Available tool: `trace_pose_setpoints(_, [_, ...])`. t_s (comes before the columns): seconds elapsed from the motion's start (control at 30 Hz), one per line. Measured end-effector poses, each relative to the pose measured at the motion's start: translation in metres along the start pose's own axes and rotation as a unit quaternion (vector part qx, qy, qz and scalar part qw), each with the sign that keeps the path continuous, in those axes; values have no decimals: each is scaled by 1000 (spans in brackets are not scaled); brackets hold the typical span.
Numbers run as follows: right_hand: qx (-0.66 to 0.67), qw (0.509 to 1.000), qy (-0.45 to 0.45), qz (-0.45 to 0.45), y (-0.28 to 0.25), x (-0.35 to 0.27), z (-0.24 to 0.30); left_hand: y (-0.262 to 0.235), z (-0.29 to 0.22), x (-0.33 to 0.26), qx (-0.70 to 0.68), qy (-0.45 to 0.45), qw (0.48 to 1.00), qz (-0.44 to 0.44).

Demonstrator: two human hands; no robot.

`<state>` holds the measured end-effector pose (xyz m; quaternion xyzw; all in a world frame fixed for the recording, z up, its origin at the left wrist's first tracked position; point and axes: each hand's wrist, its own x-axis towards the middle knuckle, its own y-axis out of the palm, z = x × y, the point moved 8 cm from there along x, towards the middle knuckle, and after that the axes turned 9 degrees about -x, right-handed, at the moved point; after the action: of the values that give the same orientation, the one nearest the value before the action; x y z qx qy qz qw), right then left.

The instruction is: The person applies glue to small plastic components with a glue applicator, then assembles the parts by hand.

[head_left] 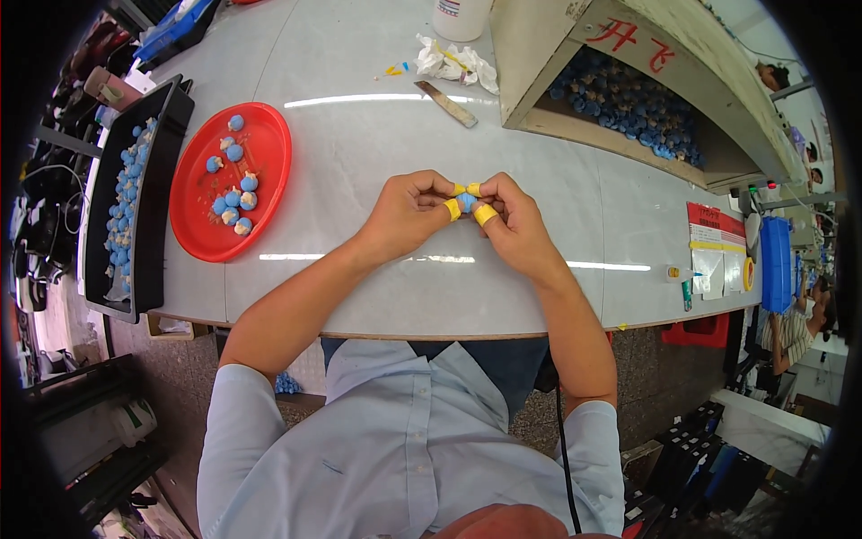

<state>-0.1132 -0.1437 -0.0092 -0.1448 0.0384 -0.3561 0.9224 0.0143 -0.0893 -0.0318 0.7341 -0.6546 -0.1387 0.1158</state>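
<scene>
Over the middle of the grey table, a small blue ball [466,203] is pinched between the fingertips of both hands. My left hand [404,214] closes on it from the left, thumb and index finger pressed together. From the right, my right hand [519,229] grips it the same way. Yellow tape [485,214] wraps the thumbs and index fingers. The fingers cover much of the ball, so its far side is hidden. To the left lies a red round plate [199,229] bearing several blue balls with pale, ragged tufts.
A black tray [171,126] of similar balls stands at the far left. At the back right, a wooden box [530,67] holds many more. A flat scraper-like strip [446,104], crumpled tissue [456,63] and a white container [461,20] lie behind my hands. A blue bin [775,263] is far right.
</scene>
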Motion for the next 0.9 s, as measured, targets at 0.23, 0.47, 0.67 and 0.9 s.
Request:
trace_pose_setpoints(0.23, [-8, 1000, -4, -10, 1, -1, 1, 2, -3, -1, 2, 3, 1000, -7])
trace_pose_setpoints(0.47, [-18, 1000, -6, -11, 1, -1, 0, 2, -5, -1, 28, 8, 999, -13])
trace_pose_setpoints(0.67, [-17, 1000, 13, -11, 0, -2, -1, 2, -6, -1, 38, 13, 999, -14])
trace_pose_setpoints(0.9, [-15, 1000, 7, -9, -1, 0, -2, 0, -6, -1, 45, 8, 999, -6])
